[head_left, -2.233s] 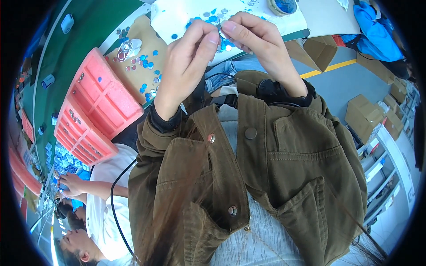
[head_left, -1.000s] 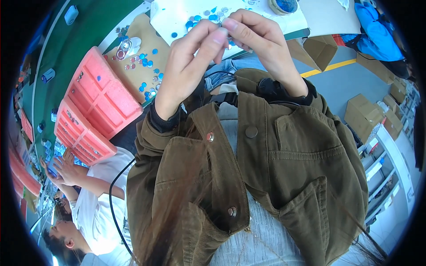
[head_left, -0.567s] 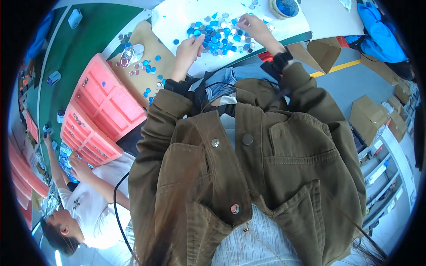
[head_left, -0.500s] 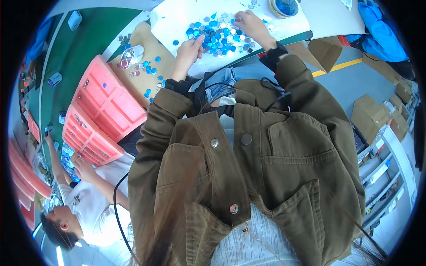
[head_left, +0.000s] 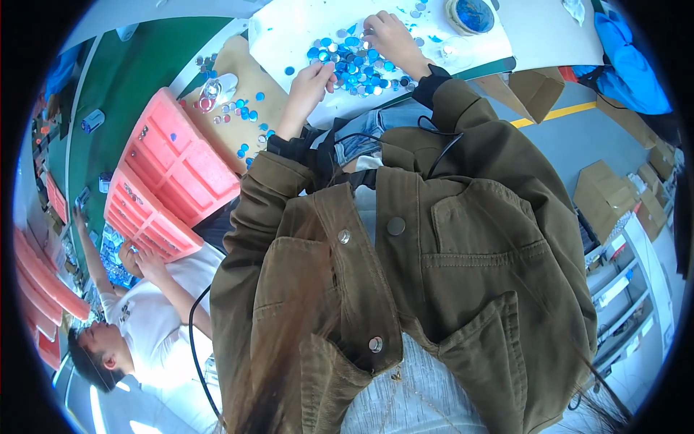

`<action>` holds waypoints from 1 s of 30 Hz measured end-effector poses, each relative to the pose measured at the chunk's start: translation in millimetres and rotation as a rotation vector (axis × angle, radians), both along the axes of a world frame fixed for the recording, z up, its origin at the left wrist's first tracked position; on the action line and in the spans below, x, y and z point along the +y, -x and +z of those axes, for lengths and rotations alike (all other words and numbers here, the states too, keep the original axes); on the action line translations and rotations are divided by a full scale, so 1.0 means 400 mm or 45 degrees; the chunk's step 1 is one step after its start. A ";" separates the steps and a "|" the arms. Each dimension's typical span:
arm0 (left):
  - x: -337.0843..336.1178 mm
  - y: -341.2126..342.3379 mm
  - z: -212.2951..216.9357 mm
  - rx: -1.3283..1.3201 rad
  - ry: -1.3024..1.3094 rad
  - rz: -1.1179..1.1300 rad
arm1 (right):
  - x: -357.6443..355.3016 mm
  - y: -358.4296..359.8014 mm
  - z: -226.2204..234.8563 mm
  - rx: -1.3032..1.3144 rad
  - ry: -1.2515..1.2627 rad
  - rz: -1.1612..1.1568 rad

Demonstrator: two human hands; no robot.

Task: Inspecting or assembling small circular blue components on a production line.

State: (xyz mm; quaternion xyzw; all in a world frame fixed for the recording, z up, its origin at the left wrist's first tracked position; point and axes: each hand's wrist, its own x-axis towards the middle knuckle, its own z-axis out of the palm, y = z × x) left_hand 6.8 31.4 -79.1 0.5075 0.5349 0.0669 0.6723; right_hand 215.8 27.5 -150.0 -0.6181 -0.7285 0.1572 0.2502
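Note:
A heap of small round blue and silver discs (head_left: 358, 69) lies spread on a white sheet (head_left: 278, 36) in front of me. At the heap's left edge is my left hand (head_left: 311, 85), its fingers curled together; what they hold, if anything, is too small to make out. My right hand (head_left: 392, 42) reaches over the far right side of the heap, fingers bent down and drawn together at the discs. Anything pinched there is hidden. To the right of the heap stands a round tub (head_left: 470, 16) with blue contents.
Left of the sheet, brown cardboard (head_left: 238, 69) bears scattered discs and a clear container (head_left: 217, 92). Pink compartment trays (head_left: 177, 163) stand beside it. A co-worker in a white shirt (head_left: 163, 307) works at the left by a green conveyor (head_left: 108, 87). Open cartons (head_left: 535, 90) are at the right.
My right hand has moved left and slightly farther away over the heap. My left hand stays nearly in place. The co-worker's nearer hand has shifted by the pink tray.

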 end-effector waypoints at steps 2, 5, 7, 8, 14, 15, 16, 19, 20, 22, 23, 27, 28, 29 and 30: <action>-0.004 0.004 -0.004 0.000 -0.015 0.016 | -0.006 0.002 0.019 -0.101 -0.011 -0.017; -0.014 0.015 -0.008 0.004 -0.048 0.038 | -0.007 0.018 0.044 -0.298 -0.039 -0.062; -0.018 0.010 -0.003 -0.003 -0.035 0.020 | -0.003 0.024 0.041 -0.252 -0.117 -0.104; -0.019 0.009 -0.001 -0.005 -0.028 0.012 | -0.002 0.027 0.039 -0.227 -0.156 -0.124; -0.015 0.000 0.023 -0.039 -0.094 0.040 | 0.006 0.033 0.049 -0.242 -0.073 -0.055; -0.015 -0.005 0.030 -0.067 -0.137 0.063 | 0.006 0.022 0.057 -0.166 -0.066 -0.027; -0.014 -0.013 0.046 -0.096 -0.179 0.087 | 0.009 0.014 0.076 -0.090 -0.059 0.003; -0.012 -0.004 0.099 -0.110 -0.339 0.186 | 0.002 0.064 0.212 0.462 0.261 0.030; -0.008 -0.011 0.128 -0.138 -0.426 0.221 | -0.005 0.068 0.278 0.719 0.414 0.027; -0.004 -0.019 0.165 -0.270 -0.369 0.212 | -0.026 0.064 0.364 0.843 0.476 0.019; -0.002 -0.026 0.194 -0.388 -0.316 0.201 | -0.037 0.060 0.407 0.980 0.534 0.017; -0.010 -0.021 0.288 -0.602 -0.209 0.193 | -0.064 0.082 0.505 1.158 0.531 0.068; -0.014 -0.021 0.305 -0.660 -0.178 0.185 | -0.069 0.083 0.520 1.153 0.532 0.063; -0.017 -0.019 0.317 -0.665 -0.174 0.185 | -0.073 0.082 0.533 1.149 0.536 0.054; -0.019 -0.018 0.328 -0.681 -0.187 0.159 | -0.076 0.082 0.544 1.145 0.540 0.045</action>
